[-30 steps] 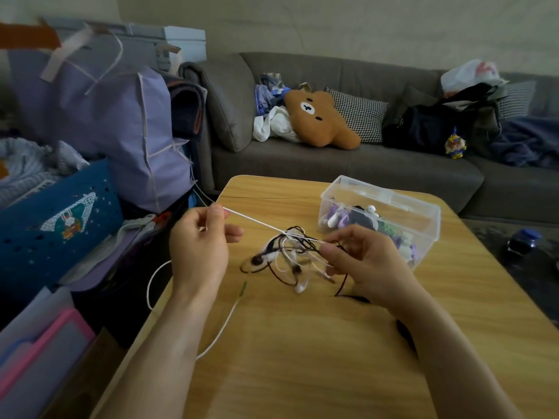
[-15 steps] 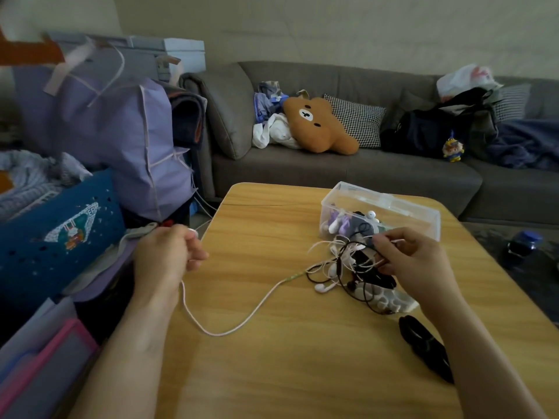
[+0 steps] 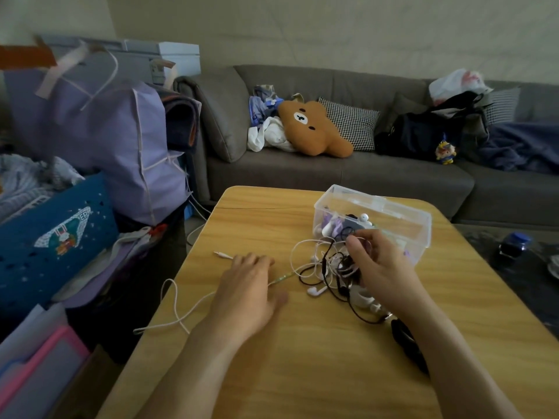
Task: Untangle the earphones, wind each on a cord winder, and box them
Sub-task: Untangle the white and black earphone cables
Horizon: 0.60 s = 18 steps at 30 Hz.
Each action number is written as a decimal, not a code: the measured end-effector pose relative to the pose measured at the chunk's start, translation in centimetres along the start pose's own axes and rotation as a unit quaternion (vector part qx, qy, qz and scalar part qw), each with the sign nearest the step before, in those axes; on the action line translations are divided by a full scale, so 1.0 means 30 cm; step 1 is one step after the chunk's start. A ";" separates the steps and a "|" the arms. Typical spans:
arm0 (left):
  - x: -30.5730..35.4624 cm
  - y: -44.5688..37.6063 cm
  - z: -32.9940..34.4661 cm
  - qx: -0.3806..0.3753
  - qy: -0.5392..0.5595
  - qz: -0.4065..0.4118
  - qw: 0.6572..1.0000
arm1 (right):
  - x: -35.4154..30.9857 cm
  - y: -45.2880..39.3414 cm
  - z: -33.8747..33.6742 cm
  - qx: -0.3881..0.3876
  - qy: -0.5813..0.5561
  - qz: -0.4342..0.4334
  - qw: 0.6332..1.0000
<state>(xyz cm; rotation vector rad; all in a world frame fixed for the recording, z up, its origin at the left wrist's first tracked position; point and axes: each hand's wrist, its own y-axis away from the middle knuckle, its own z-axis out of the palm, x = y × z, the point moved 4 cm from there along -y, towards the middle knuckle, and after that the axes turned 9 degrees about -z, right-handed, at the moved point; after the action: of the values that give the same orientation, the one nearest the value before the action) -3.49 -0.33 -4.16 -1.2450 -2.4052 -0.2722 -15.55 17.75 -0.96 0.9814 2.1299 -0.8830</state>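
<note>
A tangle of white and black earphones [image 3: 328,269] lies on the wooden table [image 3: 302,358] in front of a clear plastic box [image 3: 402,219]. My right hand [image 3: 378,267] pinches cords at the top of the tangle. A long white cord [image 3: 175,309] runs from the tangle leftward across the table and loops near its left edge; its plug [image 3: 222,254] lies by my fingertips. My left hand [image 3: 248,288] rests flat on that cord, fingers straight. The box holds purple and white cord winders [image 3: 331,225].
A black pouch-like item [image 3: 406,343] lies on the table under my right forearm. A grey sofa [image 3: 332,176] with cushions and bags stands behind the table. Purple and blue bags [image 3: 90,164] crowd the left side. A dark bottle [image 3: 512,243] sits on the floor at right.
My left hand let go of the white cord it had pulled out to the left and came back onto the table over it. The cord now lies slack. My right hand stays at the tangle.
</note>
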 end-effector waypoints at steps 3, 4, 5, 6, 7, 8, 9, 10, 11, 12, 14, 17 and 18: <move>-0.006 -0.019 0.009 0.046 0.051 -0.018 0.997 | 0.026 0.000 -0.016 0.017 0.048 0.033 0.998; -0.005 -0.022 0.004 0.056 0.059 -0.018 0.997 | 0.030 -0.001 -0.026 0.040 0.043 0.039 0.998; -0.004 -0.022 0.000 0.062 0.060 -0.019 0.996 | 0.024 0.001 -0.038 0.069 0.036 0.035 0.996; -0.007 -0.026 0.002 0.063 0.067 -0.018 0.996 | 0.009 0.004 -0.051 0.106 0.031 0.021 0.994; -0.008 -0.023 -0.002 0.064 0.086 -0.021 0.994 | -0.014 0.012 -0.066 0.143 0.034 -0.006 0.989; -0.008 -0.019 -0.011 0.067 0.113 -0.022 0.991 | -0.046 0.023 -0.076 0.171 0.041 -0.051 0.983; -0.004 -0.012 -0.025 0.063 0.143 -0.018 0.988 | -0.084 0.030 -0.079 0.184 0.048 -0.106 0.976; 0.003 -0.007 -0.039 0.057 0.176 -0.003 0.983 | -0.120 0.036 -0.075 0.181 0.050 -0.160 0.969; 0.016 0.003 -0.054 0.042 0.213 0.017 0.976 | -0.145 0.044 -0.060 0.158 0.044 -0.204 0.965; 0.031 0.016 -0.073 0.031 0.257 0.040 0.965 | -0.164 0.052 -0.037 0.119 0.037 -0.235 0.964; 0.060 0.041 -0.114 0.027 0.333 0.075 0.940 | -0.182 0.070 0.026 0.014 0.036 -0.255 0.966; 0.073 0.069 -0.156 0.078 0.370 0.110 0.919 | -0.178 0.093 0.113 -0.040 0.115 -0.281 0.952; 0.074 0.076 -0.163 0.092 0.371 0.118 0.917 | -0.174 0.095 0.125 -0.027 0.130 -0.292 0.947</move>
<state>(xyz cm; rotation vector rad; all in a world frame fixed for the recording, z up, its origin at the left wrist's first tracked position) -1.45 0.88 1.17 -1.0734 -1.5801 -0.3555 -9.54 14.24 -0.09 0.4488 2.7235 -0.9969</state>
